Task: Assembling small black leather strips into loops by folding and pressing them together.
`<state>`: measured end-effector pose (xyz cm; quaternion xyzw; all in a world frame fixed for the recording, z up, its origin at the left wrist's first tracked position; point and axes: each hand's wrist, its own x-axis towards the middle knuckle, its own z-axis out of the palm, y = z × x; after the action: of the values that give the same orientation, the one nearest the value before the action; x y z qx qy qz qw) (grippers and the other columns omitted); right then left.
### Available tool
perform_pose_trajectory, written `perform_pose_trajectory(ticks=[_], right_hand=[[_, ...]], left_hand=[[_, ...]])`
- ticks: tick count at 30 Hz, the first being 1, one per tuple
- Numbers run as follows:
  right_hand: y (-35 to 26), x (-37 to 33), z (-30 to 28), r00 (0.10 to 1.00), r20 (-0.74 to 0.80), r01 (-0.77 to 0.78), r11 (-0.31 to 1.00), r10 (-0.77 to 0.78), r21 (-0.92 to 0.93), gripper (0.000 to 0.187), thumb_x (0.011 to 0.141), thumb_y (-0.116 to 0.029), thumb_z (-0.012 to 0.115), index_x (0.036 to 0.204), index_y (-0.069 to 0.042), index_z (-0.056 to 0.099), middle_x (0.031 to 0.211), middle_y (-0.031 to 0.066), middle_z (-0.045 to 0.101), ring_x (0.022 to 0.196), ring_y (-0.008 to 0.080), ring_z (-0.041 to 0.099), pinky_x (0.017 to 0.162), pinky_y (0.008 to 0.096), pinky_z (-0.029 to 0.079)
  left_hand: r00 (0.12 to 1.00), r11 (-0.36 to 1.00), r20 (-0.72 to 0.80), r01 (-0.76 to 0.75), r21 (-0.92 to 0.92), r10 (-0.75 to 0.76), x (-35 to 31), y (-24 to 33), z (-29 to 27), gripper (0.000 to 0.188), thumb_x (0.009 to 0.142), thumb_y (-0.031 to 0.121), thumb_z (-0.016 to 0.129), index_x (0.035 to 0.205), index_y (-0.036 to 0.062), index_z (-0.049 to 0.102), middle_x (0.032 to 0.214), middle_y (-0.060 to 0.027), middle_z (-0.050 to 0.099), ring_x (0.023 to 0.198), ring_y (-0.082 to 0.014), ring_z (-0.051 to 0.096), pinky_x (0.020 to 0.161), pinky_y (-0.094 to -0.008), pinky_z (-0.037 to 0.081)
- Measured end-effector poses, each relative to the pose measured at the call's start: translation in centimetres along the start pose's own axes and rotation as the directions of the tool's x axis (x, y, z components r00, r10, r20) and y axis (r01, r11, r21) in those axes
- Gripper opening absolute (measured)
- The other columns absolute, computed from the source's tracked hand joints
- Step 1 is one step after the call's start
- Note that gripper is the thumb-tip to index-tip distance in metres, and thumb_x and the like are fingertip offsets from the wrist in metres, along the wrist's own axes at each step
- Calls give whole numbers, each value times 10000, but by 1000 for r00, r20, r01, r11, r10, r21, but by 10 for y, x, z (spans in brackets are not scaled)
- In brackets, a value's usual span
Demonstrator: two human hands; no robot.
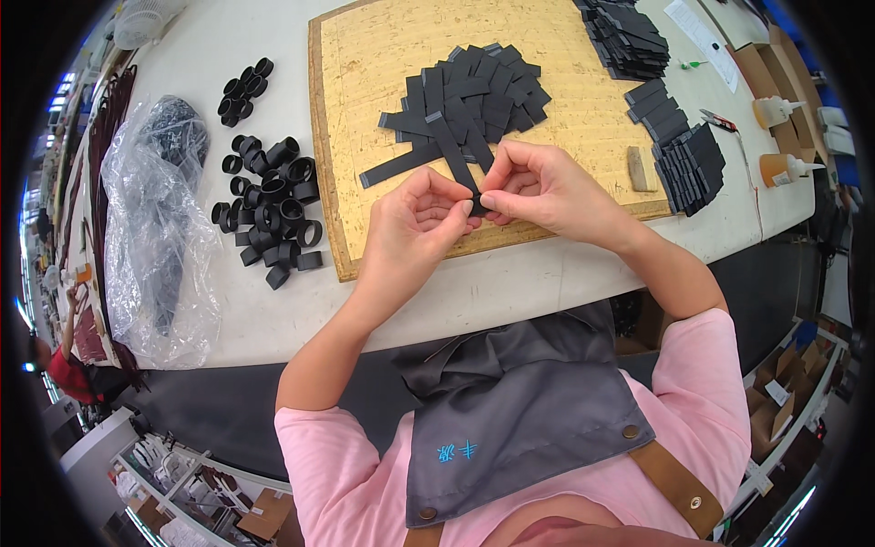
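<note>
Both my hands meet over the near part of a yellow board (365,100). My left hand (421,214) pinches one side of a small black strip (478,206) between thumb and fingers. On its other side, my right hand (533,187) pinches the same strip. Fingertips cover most of it, so I cannot tell whether its ends are joined. Just beyond my hands lies a loose pile of flat black strips (469,96), some with greyish ends. One strip (401,166) sticks out of the pile toward the left.
Left of the board are many black rings (273,205) and a clear plastic bag (159,228) with dark contents. Stacked strips (688,169), a small block (642,170), a red-handled cutter (718,120) and two nozzle bottles (786,170) lie right. Another person (68,365) is far left.
</note>
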<state>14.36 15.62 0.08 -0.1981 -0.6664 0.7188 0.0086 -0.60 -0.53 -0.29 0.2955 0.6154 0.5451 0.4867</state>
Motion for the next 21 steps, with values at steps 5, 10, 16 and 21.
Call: perform_pose_trajectory(ticks=[5, 10, 16, 21], right_hand=[[-7, -10, 5, 974, -61, 197, 947, -219, -254, 99, 946, -9, 709, 966, 16, 615, 944, 70, 686, 868, 133, 713, 779, 264, 599], [-4, -13, 8, 808, -66, 486, 725, -586, -488, 150, 870, 17, 770, 973, 7, 661, 944, 109, 694, 856, 228, 721, 739, 306, 592], [-3, -11, 9, 712, -40, 573, 612, -702, -546, 163, 864, -17, 778, 987, -16, 670, 921, 92, 678, 820, 248, 706, 689, 333, 586], [-4, -9, 7, 703, -29, 585, 602, -710, -543, 174, 862, -16, 773, 1010, -24, 683, 942, 91, 682, 822, 244, 702, 687, 330, 587]], left_hand=[[941, 888, -34, -307, 342, 338, -8, 3, 5, 73, 930, -44, 683, 992, -39, 645, 951, -105, 752, 904, -165, 765, 791, -271, 619], [831, 716, -1, -479, 507, 557, -16, 12, 8, 156, 888, -63, 719, 1029, -19, 671, 976, -143, 750, 870, -218, 773, 757, -293, 621], [793, 655, 27, -521, 548, 608, -17, 13, 6, 182, 879, -83, 717, 1044, -16, 677, 1007, -143, 751, 842, -237, 765, 747, -297, 620], [782, 624, 50, -532, 572, 621, -14, 14, 6, 200, 868, -92, 717, 1047, -12, 679, 1023, -147, 749, 821, -237, 756, 715, -296, 608]])
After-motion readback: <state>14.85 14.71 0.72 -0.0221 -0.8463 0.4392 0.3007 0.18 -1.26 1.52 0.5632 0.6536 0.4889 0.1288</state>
